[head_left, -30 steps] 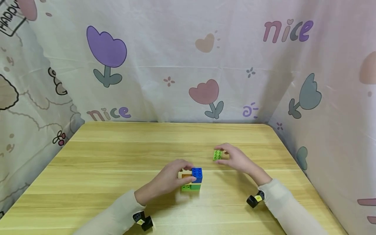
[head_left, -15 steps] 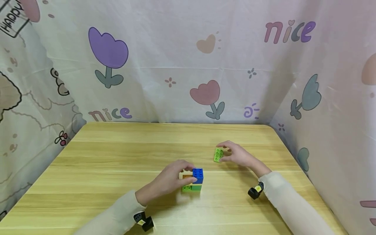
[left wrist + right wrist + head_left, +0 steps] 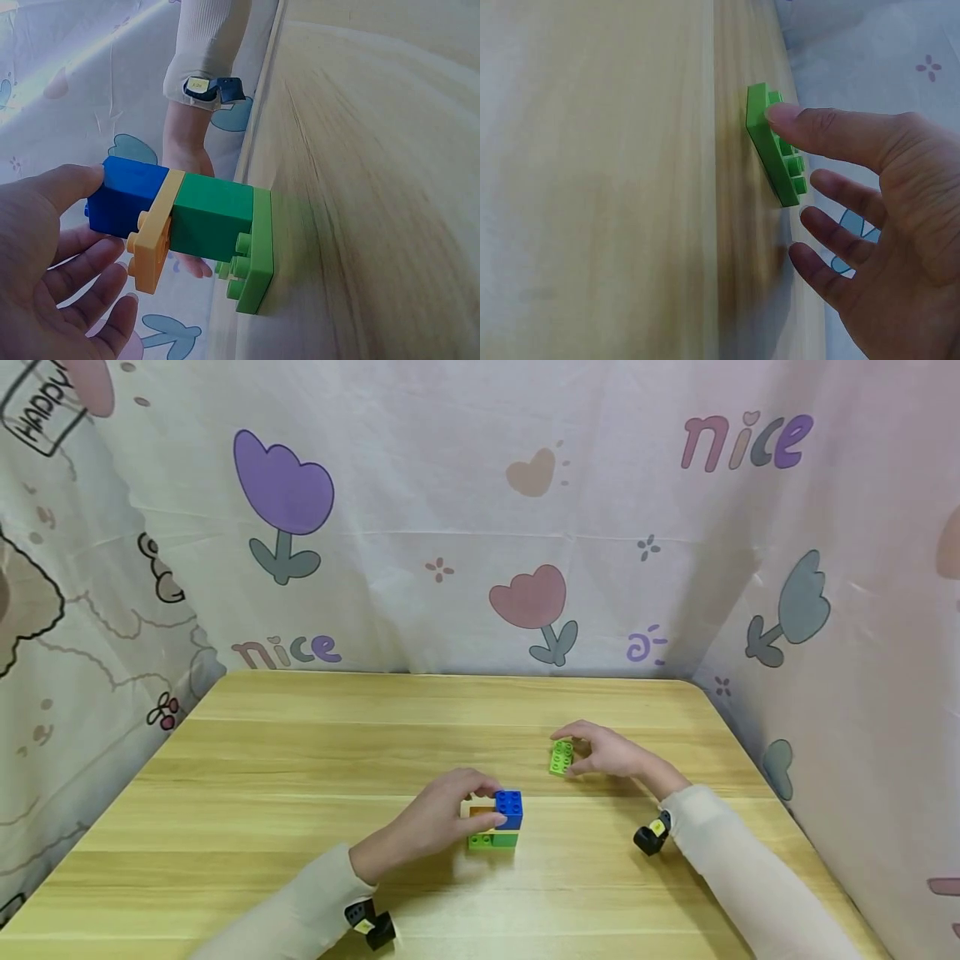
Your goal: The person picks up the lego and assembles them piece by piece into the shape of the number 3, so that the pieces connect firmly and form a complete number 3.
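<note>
My left hand point(image 3: 435, 814) pinches the blue brick point(image 3: 508, 808) at the top of a small stack, thumb on its near side. In the left wrist view, below the blue brick point(image 3: 127, 195) come an orange plate point(image 3: 156, 240), a darker green brick point(image 3: 214, 217) and a light green plate point(image 3: 259, 251) at the base. Farther right, a loose light green studded plate point(image 3: 561, 758) lies between the thumb and fingers of my right hand point(image 3: 611, 752). Up close, the right thumb touches this plate point(image 3: 774, 154), while the other fingers curve loosely above its far end.
Both hands work over a light wooden table point(image 3: 315, 760). A pale curtain point(image 3: 412, 485) with printed flowers hangs along its back edge and both sides. Black wrist cameras point(image 3: 369, 925) sit at both cuffs.
The right thumb has shifted rightward from the loose plate's near end to its right side, and the plate has turned slightly. My left hand stays on the stack. The head view shifted a little.
</note>
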Available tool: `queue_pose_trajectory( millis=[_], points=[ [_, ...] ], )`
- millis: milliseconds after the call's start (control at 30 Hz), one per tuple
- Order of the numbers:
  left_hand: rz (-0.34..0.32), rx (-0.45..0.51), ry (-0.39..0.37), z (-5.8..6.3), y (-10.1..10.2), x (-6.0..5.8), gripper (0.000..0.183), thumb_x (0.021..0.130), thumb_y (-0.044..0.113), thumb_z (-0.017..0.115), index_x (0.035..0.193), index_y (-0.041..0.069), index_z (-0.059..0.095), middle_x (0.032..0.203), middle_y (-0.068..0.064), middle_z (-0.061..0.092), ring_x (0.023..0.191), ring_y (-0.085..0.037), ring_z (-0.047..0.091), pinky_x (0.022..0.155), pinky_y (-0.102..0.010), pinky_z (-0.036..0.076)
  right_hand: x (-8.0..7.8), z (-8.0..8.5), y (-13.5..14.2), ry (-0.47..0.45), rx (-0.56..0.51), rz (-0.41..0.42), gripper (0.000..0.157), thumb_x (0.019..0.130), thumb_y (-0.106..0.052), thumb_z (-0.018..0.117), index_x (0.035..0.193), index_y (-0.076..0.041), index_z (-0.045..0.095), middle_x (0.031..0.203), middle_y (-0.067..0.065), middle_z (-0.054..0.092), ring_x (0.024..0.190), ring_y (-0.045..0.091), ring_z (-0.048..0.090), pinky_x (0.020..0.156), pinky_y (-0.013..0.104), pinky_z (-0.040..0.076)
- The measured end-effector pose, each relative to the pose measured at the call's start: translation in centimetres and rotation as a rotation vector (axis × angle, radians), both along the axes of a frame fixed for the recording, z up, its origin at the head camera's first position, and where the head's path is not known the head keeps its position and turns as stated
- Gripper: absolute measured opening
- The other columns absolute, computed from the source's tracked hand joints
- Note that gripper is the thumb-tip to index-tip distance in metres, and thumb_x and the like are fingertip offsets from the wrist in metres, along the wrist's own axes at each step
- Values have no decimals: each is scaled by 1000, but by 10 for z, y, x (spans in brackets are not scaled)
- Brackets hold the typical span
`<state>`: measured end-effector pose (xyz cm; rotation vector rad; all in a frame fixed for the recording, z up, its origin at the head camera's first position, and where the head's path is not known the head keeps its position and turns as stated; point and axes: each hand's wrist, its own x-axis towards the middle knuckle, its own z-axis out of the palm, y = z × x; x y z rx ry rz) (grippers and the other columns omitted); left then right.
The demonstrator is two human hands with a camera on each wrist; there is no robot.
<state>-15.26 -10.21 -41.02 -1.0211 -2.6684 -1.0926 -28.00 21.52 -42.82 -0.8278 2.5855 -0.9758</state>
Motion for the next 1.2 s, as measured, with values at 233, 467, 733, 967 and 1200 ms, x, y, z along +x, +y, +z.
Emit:
queue_pose_trajectory(
  millis=[233,467,733,967,1200],
  points=[
    [2,-7,3,0,0,0,34,92,41,68,115,16,66,105,6,65,94,-15,59,81,-35,51,-7,-1,0,-30,42,65,61,78,-12,82,134,-13,60,144,12,45,132,37,39,108,56,30],
    [-1,-3,4,-1,1,-1,34,92,41,68,114,16,66,104,7,64,94,-14,58,81,-34,51,-8,-2,-1,-4,74,97,53,78,-18,82,128,-14,65,141,14,47,128,37,43,104,56,35],
    [0,0,3,-2,1,-1,33,91,41,68,114,17,66,104,6,64,94,-14,58,80,-35,51,-4,-2,-4,27,69,89,42,80,-15,82,120,-11,69,125,8,54,105,23,52,89,39,46],
    [1,2,6,-3,1,-2,33,91,41,68,113,16,66,103,7,64,93,-13,58,80,-34,51,-3,-1,-5,42,70,63,36,82,-7,78,118,-11,71,113,4,59,93,21,51,80,34,46],
    [3,-7,3,-2,0,-2,33,91,42,68,113,17,66,103,10,63,93,-11,57,80,-32,51,-2,-2,-5,45,63,56,34,82,-9,79,114,-14,71,109,1,61,91,20,52,79,35,46]
  ],
)
